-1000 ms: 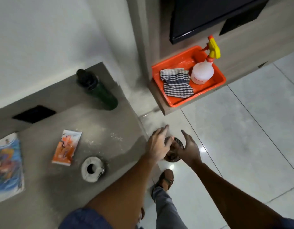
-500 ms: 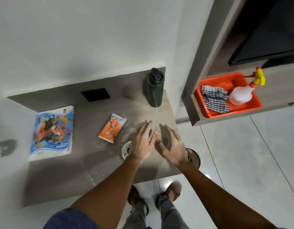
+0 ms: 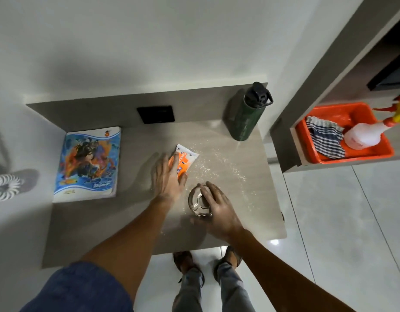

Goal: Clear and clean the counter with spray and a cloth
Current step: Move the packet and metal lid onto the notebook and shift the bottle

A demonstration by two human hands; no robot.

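On the grey counter (image 3: 104,226) lie a colourful notebook (image 3: 88,164), an orange and white packet (image 3: 185,159), a round metal ashtray (image 3: 197,204) and white crumbs. A dark green bottle (image 3: 247,113) stands at the back right. My left hand (image 3: 168,176) lies flat on the packet, fingers spread. My right hand (image 3: 218,209) covers the ashtray from the right, fingers on its top. On the shelf to the right an orange tray (image 3: 361,157) holds a striped cloth (image 3: 326,137) and a spray bottle (image 3: 372,131) with a yellow trigger.
A black socket plate (image 3: 155,114) sits in the counter's back panel. A white wall rises behind. Glossy floor tiles (image 3: 340,233) spread to the right, and my feet stand below the counter's front edge. A round ribbed white object (image 3: 4,186) lies at far left.
The view swung from the floor onto the counter. My left hand moved forward onto the packet. My right hand came down on the ashtray.
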